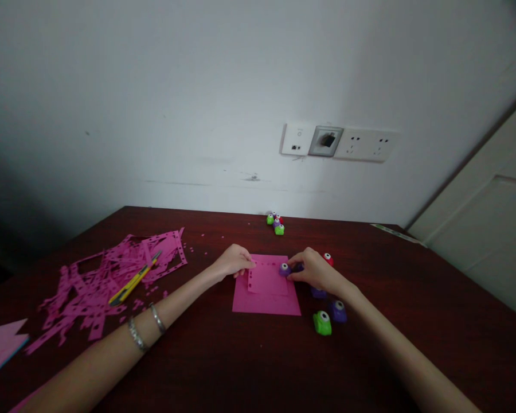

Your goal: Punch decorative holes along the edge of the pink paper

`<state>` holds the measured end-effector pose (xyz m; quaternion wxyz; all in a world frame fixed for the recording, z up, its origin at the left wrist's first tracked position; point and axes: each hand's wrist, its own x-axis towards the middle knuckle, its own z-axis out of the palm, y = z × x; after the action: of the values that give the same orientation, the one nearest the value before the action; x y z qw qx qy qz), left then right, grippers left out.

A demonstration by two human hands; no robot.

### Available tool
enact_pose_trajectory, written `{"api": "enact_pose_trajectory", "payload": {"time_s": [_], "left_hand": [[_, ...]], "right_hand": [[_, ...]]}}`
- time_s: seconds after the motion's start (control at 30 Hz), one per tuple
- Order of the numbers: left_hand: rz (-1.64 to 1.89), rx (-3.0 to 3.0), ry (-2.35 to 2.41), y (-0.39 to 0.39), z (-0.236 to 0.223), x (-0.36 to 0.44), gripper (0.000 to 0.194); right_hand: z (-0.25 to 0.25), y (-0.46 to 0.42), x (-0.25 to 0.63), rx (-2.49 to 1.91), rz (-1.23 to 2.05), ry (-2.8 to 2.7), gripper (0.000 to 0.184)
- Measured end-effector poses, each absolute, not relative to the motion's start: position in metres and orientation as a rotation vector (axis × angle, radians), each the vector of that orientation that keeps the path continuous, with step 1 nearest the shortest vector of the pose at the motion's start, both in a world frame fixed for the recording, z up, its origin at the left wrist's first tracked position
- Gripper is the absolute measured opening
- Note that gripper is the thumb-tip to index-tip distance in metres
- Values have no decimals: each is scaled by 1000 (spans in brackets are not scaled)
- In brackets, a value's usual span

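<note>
A pink paper sheet (264, 301) lies flat on the dark wooden table (249, 367), with a smaller pink piece (267, 275) with punched holes on top. My left hand (234, 259) pinches the smaller piece's upper left corner, fingers closed. My right hand (313, 269) is closed on a small purple paper punch (284, 268) set at the piece's right edge. A red punch (328, 258) sits just behind my right hand.
A green punch (322, 322) and two purple punches (338, 310) lie near my right forearm. Several more punches (276, 222) cluster by the wall. Pink paper scraps (107, 281) and a yellow utility knife (134, 279) lie at left. Wall sockets (339, 143) sit above.
</note>
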<state>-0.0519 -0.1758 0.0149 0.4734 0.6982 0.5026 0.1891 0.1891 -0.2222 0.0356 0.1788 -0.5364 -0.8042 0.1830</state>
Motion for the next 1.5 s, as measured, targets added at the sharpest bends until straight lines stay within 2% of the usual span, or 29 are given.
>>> {"api": "enact_pose_trajectory", "payload": {"time_s": [0.17,0.4,0.63,0.8,0.9,1.0,1.23,1.5], "left_hand": [[556,2060,1294,-179,11,-48,17],[427,2288,1498,-187,19,-49,44],[504,2277,1458,-191,25,-46,33],[682,2244,1318,-180,33,-40,23],[592,2134,1211,-170,40,-29,30],[445,1997,1115,-164,48,-16,35],[193,1938,1013,-156,55,3,41],[-134,1895,880,-143,50,15,42]], "right_hand": [[36,-223,189,-1507,509,-2284,17],[35,-222,188,-1572,534,-2259,17],[46,-223,195,-1562,477,-2143,33],[64,-211,206,-1592,811,-2024,38],[68,-199,206,-1601,1022,-2106,45],[70,-190,202,-1651,1102,-2209,45],[87,-187,182,-1798,1051,-2346,29],[88,-179,172,-1883,944,-2568,21]]}}
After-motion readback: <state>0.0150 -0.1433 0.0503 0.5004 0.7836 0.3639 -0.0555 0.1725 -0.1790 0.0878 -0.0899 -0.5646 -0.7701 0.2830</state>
